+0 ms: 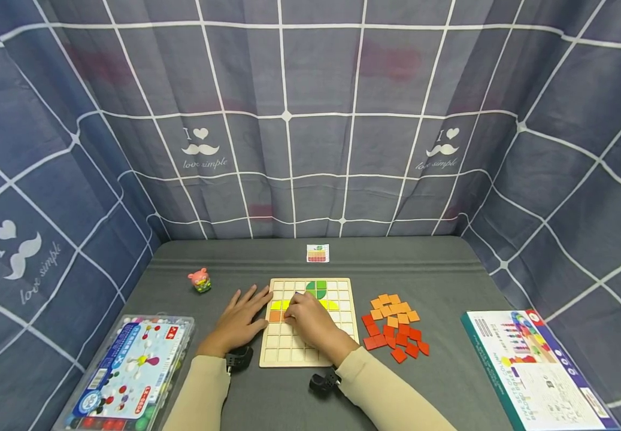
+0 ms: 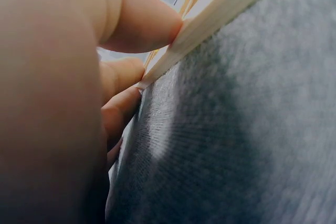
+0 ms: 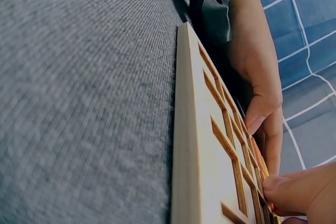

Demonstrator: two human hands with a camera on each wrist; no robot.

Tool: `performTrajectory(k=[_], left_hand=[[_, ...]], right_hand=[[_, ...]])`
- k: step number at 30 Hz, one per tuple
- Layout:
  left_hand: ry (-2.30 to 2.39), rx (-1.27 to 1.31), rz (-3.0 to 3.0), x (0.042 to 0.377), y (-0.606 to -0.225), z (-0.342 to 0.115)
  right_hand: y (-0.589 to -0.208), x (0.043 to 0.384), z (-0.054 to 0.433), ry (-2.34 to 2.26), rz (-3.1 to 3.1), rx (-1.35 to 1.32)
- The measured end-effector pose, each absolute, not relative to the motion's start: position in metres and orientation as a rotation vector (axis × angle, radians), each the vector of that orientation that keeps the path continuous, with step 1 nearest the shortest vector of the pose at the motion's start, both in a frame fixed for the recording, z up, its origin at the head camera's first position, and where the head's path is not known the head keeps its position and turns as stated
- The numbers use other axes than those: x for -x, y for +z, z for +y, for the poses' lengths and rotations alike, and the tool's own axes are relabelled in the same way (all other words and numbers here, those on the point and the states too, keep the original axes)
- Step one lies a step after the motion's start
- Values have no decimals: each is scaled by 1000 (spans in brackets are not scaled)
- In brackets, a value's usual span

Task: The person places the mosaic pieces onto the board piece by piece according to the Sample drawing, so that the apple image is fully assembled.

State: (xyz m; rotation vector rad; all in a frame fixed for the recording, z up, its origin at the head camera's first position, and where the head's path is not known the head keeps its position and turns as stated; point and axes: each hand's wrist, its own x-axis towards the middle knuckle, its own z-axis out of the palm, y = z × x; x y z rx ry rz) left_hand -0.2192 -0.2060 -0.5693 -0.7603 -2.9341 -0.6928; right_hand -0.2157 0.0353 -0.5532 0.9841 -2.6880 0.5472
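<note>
A wooden grid board (image 1: pixel 283 353) lies on the grey table, with green pieces (image 1: pixel 318 290) near its far edge, a row of yellow tiles (image 1: pixel 333 305) and orange tiles (image 1: pixel 275 316) below that row. My left hand (image 1: pixel 240 320) lies along the board's left side, fingers spread. In the left wrist view its fingertips (image 2: pixel 173 30) touch the wooden edge. Bent over the middle of the board, my right hand (image 1: pixel 312 320) pinches a small orange square tile at the orange row. The right thumb (image 3: pixel 278 187) is right at the grid, and the tile is mostly hidden by the fingers.
Loose orange tiles (image 1: pixel 394 308) and red tiles (image 1: pixel 396 340) lie right of the board. A picture card (image 1: pixel 318 254) is behind it; a pink pig figure (image 1: pixel 200 279) stands back left. A clear case (image 1: pixel 127 371) and a boxed set (image 1: pixel 542 371) flank the table.
</note>
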Motion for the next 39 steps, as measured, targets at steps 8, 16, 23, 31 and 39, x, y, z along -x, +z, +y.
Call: performTrajectory(k=[8,16,23,31,39], left_hand=[[-696,744,-2965,217,-565,-204],[-681,727,-2951,218,-569,-203],[-690,701,-2959,218,-570,-203],[-703,718,-2933,218,-570,-205],[-699,712,-2938,218,-570,-204]], right_hand=[[-553,213,42,611,-2651,-987],[-547,207,77,709,-2571,-924],[-548,209,129,832,-2537,-778],[-546,212,189,953,-2674,-497],[-543,219,221,837,-2806,-367]])
